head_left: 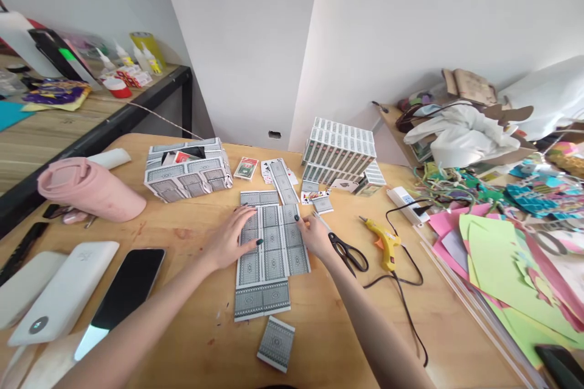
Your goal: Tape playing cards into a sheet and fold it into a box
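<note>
Over the card panel [272,261], the left hand [228,241] lies spread while the right hand [316,234], its grip unclear, touches the outer strip [296,250], which uneven pressure could skew.

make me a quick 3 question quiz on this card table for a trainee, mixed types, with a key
1. True or false: the yellow glue gun lies on the wooden table, held by neither hand.

2. What is the left hand spread over?
a) the phone
b) the flat layout of grey-backed cards
c) the pink cup

3. Fill in the gap: as the wearer sees it, the card-covered box stands to the ____ of the red card pack.

Key: 1. True; 2. b; 3. left
</note>
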The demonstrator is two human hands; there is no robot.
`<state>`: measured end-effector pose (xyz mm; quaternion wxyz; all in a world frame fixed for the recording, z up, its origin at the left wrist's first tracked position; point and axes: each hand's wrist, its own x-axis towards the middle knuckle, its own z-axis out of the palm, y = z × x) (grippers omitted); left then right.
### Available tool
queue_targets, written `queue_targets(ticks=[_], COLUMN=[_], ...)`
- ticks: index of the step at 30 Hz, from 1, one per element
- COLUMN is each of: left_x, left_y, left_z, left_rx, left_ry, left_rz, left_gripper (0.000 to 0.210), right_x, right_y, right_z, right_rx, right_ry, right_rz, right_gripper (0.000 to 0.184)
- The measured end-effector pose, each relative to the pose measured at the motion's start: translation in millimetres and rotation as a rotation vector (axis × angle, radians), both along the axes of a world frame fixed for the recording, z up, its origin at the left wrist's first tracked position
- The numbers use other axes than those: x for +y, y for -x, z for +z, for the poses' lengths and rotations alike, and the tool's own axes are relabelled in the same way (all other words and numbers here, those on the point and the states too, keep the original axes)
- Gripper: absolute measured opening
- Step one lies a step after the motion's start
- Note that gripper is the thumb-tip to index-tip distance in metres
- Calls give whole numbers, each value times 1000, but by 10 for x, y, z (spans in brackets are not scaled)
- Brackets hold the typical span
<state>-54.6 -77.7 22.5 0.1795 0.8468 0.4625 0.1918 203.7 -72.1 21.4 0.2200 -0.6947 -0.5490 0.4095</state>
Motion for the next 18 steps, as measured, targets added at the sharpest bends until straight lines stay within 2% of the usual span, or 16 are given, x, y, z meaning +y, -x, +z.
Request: queue_targets(ticks=[2, 6, 13, 18], left_x=[30, 31, 7, 3], left_y=[-127, -271, -294, -327], left_z=[-9, -43, -24, -20], left_rx=[94, 249, 303, 321], left_ry=[-52, -105, -143, -142], left_rz=[-1, -10, 17, 28], left_gripper=[69, 69, 69, 69], right_x=[52, 90, 48, 32], right_y=[97, 289, 395, 427], right_z=[20, 46, 97, 91], right_rx=[-67, -184, -388, -452], right_ry=[-12, -34, -73, -83], right_rz=[-28, -51, 6, 19], right_gripper=[28, 21, 18, 21])
